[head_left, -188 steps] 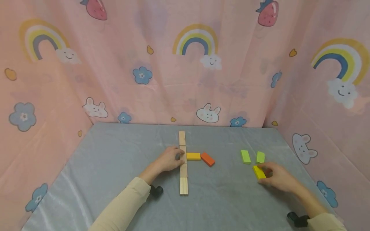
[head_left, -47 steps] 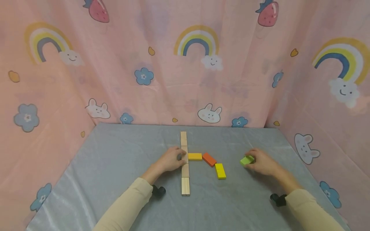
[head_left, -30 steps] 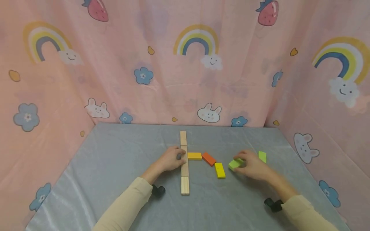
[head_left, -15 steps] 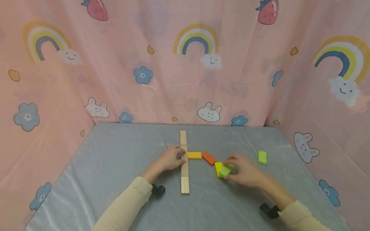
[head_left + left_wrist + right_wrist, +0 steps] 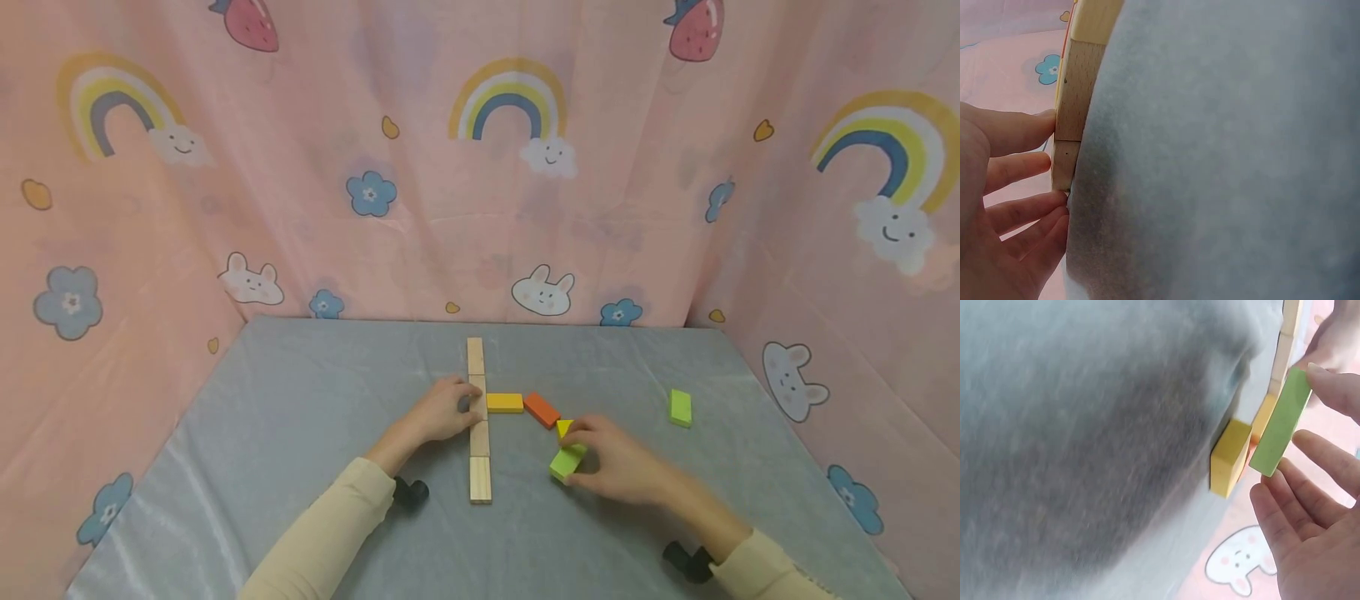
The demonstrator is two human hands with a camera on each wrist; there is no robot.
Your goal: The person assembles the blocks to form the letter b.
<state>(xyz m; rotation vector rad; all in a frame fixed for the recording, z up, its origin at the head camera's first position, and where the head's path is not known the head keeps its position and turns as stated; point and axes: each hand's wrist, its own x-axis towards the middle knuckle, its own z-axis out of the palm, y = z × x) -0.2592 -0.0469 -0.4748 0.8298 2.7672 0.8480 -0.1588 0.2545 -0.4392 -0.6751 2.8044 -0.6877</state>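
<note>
My right hand [image 5: 626, 467] pinches a light green wooden block [image 5: 1282, 422] between thumb and fingers. In the head view the green block overlaps the yellow block [image 5: 564, 428], hiding most of it; in the right wrist view it is held up, apart from the table. My left hand [image 5: 438, 411] rests its thumb and fingertips against the row of plain wooden blocks [image 5: 479, 440], which runs end to end away from me. From that row an orange-yellow block [image 5: 505, 403] juts right, followed by a slanted orange-red block [image 5: 542, 410] and the yellow one.
A second light green block [image 5: 680, 408] lies alone on the grey cloth-covered table [image 5: 315, 375], to the right. Pink patterned curtains [image 5: 420, 242] rise behind and at both sides. A dark wrist camera [image 5: 686, 562] hangs below the right forearm, another below the left.
Since the earliest frame the yellow block has been set beside the orange-red one. The right hand has then carried a green block leftward and nearer to me. The left hand has stayed put.
</note>
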